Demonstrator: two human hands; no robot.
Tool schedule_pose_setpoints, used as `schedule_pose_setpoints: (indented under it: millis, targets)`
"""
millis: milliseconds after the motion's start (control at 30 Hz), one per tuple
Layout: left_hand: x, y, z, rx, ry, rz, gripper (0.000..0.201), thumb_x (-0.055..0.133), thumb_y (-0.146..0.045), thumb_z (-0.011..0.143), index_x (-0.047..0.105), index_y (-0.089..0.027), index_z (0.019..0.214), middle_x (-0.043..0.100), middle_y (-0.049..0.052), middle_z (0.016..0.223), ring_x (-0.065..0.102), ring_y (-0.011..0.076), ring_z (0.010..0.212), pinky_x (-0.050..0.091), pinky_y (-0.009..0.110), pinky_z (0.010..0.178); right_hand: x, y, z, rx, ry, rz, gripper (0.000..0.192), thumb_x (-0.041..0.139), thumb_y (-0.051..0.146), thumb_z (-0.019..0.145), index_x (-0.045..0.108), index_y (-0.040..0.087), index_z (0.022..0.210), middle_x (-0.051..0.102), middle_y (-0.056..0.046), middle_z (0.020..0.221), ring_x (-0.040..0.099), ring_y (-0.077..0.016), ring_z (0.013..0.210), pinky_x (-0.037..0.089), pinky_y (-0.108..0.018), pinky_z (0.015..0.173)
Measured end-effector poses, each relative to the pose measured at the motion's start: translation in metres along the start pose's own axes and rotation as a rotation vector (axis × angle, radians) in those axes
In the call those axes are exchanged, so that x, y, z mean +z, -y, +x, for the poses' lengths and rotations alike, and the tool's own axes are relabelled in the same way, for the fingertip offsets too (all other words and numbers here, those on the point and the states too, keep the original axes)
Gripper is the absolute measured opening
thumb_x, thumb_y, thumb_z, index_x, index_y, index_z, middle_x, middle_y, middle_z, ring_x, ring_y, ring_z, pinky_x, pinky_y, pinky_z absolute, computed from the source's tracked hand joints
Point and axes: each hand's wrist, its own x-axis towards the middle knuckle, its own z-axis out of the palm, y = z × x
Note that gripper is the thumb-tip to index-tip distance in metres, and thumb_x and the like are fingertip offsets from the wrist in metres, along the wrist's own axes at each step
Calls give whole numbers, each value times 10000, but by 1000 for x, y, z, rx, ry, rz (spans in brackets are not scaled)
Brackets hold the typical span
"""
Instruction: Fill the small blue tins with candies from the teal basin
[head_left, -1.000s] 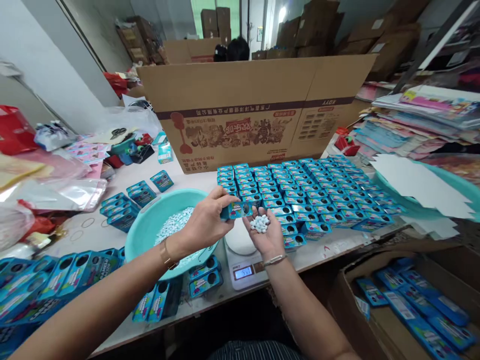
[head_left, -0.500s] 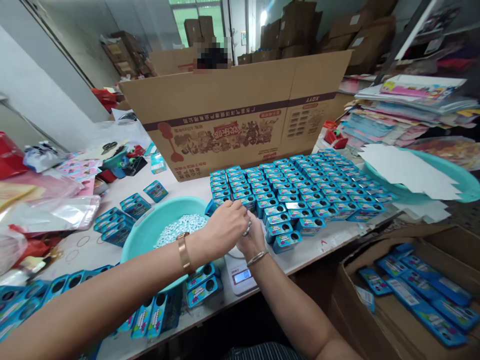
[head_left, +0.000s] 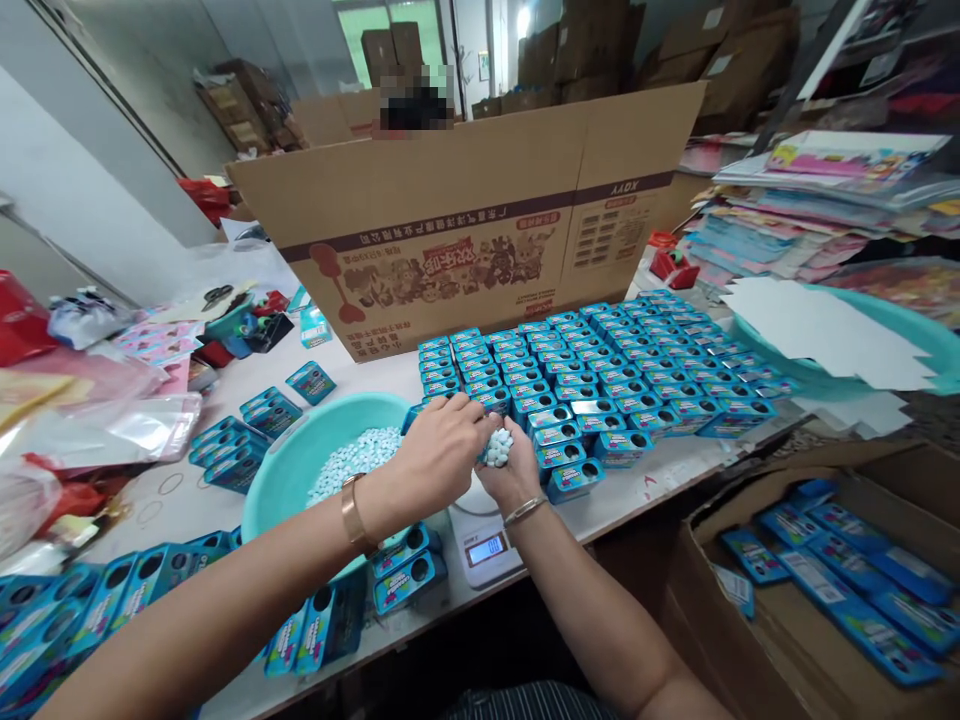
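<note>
My right hand [head_left: 511,478] is cupped palm up over a small white scale [head_left: 484,548] and holds a heap of small white candies [head_left: 497,447]. My left hand [head_left: 444,447] is closed and pressed against the right one at the candies. A corner of a small blue tin [head_left: 410,416] shows behind its knuckles. A teal basin [head_left: 289,470] with more white candies [head_left: 358,455] sits just left of my hands. Rows of blue tins [head_left: 600,375] fill the table right behind them.
A big open cardboard box [head_left: 465,230] stands behind the rows. More blue tins lie at left [head_left: 232,440] and at the front edge [head_left: 409,570]. A carton of blue packs [head_left: 832,580] sits at lower right. Another teal basin [head_left: 941,350] holds white paper sheets.
A second ago my left hand held the blue tin open to view above the candies in my right palm. Both hands then closed together, and now the candies show again.
</note>
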Motion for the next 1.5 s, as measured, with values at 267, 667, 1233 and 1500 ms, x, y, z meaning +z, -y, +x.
schedule_pose_setpoints:
  millis: [267,667,1233,1500]
  targets:
    - [31,20,-8,-358,-242,-461,373,626,-141,734,587,-183,1103,678,69,1076,647,244,958,511,368,824,3,26,-15,-45,-110,39,313,401,221,968,586,182,719,680,-6,657,683,-141,642,589,-324,625]
    - [135,17,-2,-356,-253,-799,598,621,-120,758,450,-149,1331,572,135,1275,555,263,1200,446,431,1046,-7,70,-28,-203,-78,25,333,376,221,962,578,183,699,622,2,632,637,-108,606,582,-262,593]
    - [83,38,-50,-402,-314,-643,923,712,-401,754,197,-172,1485,351,189,1439,335,365,1360,308,544,1127,-7,70,-33,-99,79,-18,295,338,294,962,511,204,742,529,9,625,469,-89,470,336,-156,351]
    - [90,31,-38,-368,-248,-575,890,739,-366,730,253,-167,1448,385,190,1416,347,360,1346,325,531,1115,-9,69,-32,-121,140,-85,300,322,267,957,464,210,699,464,34,596,413,-81,437,298,-155,327]
